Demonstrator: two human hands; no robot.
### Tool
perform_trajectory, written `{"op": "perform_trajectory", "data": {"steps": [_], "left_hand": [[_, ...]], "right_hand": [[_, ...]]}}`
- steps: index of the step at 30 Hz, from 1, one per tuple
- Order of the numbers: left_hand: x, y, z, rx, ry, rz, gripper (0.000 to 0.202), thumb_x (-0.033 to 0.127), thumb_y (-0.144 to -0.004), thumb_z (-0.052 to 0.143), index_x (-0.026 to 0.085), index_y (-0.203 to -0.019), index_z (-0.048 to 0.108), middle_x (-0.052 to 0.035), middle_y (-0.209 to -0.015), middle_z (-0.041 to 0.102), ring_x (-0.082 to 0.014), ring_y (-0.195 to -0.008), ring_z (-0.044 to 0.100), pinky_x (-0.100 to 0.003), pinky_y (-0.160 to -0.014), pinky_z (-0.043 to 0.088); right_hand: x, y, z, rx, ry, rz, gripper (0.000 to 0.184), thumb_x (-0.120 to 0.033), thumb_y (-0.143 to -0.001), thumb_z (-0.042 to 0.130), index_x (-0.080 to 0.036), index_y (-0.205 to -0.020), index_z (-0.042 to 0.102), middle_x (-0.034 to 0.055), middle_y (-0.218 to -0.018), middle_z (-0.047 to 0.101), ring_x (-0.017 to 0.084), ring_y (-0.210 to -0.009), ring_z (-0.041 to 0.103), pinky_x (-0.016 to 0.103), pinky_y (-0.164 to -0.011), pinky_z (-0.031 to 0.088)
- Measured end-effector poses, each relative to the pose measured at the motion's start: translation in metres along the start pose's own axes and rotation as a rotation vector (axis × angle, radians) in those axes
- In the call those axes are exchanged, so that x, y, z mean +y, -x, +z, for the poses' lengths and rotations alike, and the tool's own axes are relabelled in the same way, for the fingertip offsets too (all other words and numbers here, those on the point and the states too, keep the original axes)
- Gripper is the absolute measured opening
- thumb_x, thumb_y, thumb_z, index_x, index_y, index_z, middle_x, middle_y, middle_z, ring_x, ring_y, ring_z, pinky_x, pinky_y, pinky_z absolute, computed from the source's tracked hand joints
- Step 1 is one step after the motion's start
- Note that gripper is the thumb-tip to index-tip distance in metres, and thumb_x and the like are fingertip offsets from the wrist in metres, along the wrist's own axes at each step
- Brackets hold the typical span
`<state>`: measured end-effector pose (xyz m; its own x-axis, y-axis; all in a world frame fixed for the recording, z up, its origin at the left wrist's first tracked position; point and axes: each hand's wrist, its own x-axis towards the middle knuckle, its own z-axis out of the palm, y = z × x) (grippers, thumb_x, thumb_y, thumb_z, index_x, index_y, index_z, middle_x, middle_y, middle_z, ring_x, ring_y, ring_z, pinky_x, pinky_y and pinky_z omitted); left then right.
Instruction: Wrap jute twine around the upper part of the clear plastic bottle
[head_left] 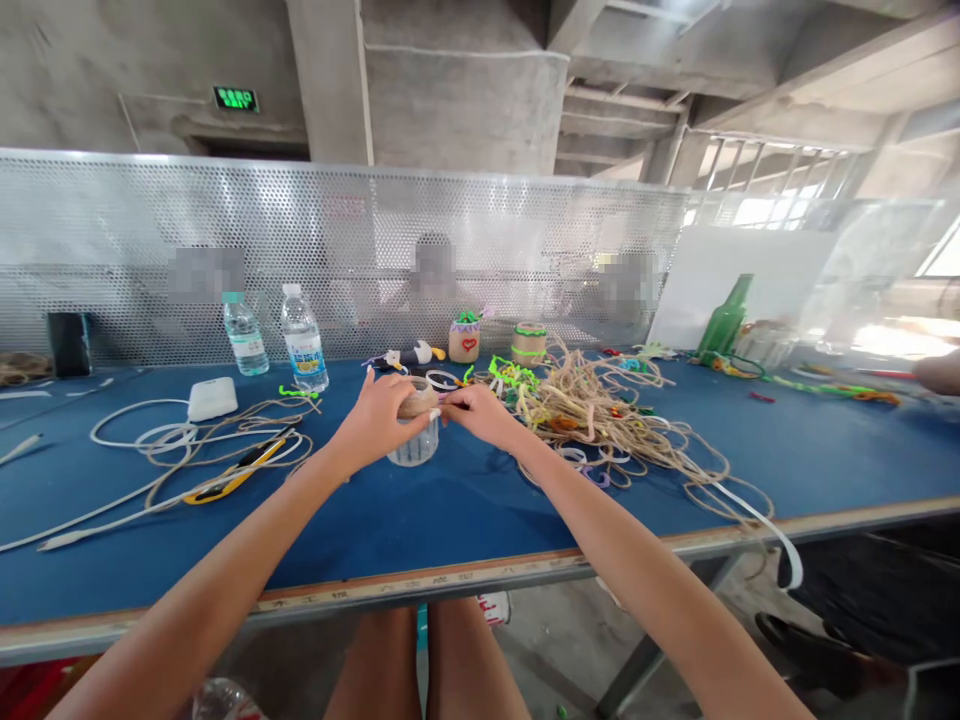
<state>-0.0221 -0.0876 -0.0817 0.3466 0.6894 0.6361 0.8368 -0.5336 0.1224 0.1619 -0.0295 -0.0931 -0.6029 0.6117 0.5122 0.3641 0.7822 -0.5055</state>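
Observation:
A clear plastic cup [415, 447] stands on the blue table [450, 510], its upper rim wrapped in jute twine [417, 403]. My left hand [373, 420] is curled round the cup's top and presses on the twine wrap. My right hand [480, 410] pinches the loose twine strand right beside the cup's rim. Both arms reach forward from the table's near edge. A big tangle of jute twine [600, 410] with coloured pipe cleaners lies just right of my right hand.
Two water bottles [304, 338] and a white charger [212, 398] with cables lie at left, beside a yellow utility knife [236, 475]. Twine-wrapped decorated cups [465, 338] stand by the perforated metal screen [337, 250]. A green glass bottle [724, 322] is far right, and another person's hand [937, 372] shows at the right edge.

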Motion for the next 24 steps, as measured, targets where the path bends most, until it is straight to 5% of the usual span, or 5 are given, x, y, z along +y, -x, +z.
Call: {"op": "perform_trajectory", "data": {"steps": [4, 8, 17, 21, 24], "left_hand": [[0.003, -0.011, -0.01, -0.127, 0.006, -0.018, 0.027, 0.043, -0.08, 0.052, 0.017, -0.073, 0.054, -0.0051, -0.073, 0.057, -0.022, -0.072, 0.057, -0.042, -0.081, 0.045], [-0.011, -0.023, -0.026, -0.395, 0.118, 0.042, 0.027, 0.043, -0.077, 0.052, 0.018, -0.068, 0.053, -0.0004, -0.062, 0.05, -0.0149, -0.054, 0.047, -0.025, -0.052, 0.035], [-0.038, -0.03, -0.041, -0.603, 0.213, 0.141, 0.031, 0.047, -0.077, 0.053, 0.016, -0.076, 0.05, -0.0008, -0.075, 0.042, -0.0134, -0.064, 0.043, -0.023, -0.058, 0.032], [-0.025, -0.025, -0.033, -0.538, 0.166, 0.111, 0.035, 0.051, -0.078, 0.052, 0.017, -0.076, 0.048, 0.0014, -0.067, 0.041, -0.0129, -0.059, 0.041, -0.025, -0.058, 0.032], [-0.016, -0.02, -0.024, -0.387, 0.085, 0.133, 0.034, 0.051, -0.08, 0.051, 0.017, -0.082, 0.051, -0.0004, -0.072, 0.05, -0.0161, -0.068, 0.049, -0.033, -0.077, 0.039]], "right_hand": [[0.0, 0.0, -0.001, -0.012, 0.014, -0.022, 0.025, -0.014, -0.083, 0.053, -0.011, -0.061, 0.064, -0.003, -0.052, 0.051, 0.007, -0.048, 0.04, 0.019, -0.051, 0.028], [-0.006, 0.003, -0.003, -0.017, 0.034, -0.037, 0.023, -0.013, -0.082, 0.055, -0.011, -0.061, 0.064, -0.0033, -0.05, 0.051, 0.007, -0.048, 0.039, 0.02, -0.049, 0.026], [-0.005, 0.005, -0.006, 0.032, 0.025, 0.02, 0.027, -0.012, -0.083, 0.052, -0.011, -0.06, 0.065, -0.0026, -0.05, 0.051, 0.007, -0.045, 0.04, 0.019, -0.048, 0.027], [-0.003, 0.003, -0.006, 0.061, 0.049, 0.037, 0.026, -0.007, -0.082, 0.053, -0.011, -0.059, 0.065, -0.0024, -0.051, 0.052, 0.007, -0.048, 0.041, 0.019, -0.051, 0.028], [0.0, 0.002, -0.007, 0.066, 0.064, 0.053, 0.026, -0.007, -0.082, 0.053, -0.011, -0.059, 0.066, -0.0023, -0.051, 0.053, 0.007, -0.049, 0.042, 0.02, -0.052, 0.029]]}}
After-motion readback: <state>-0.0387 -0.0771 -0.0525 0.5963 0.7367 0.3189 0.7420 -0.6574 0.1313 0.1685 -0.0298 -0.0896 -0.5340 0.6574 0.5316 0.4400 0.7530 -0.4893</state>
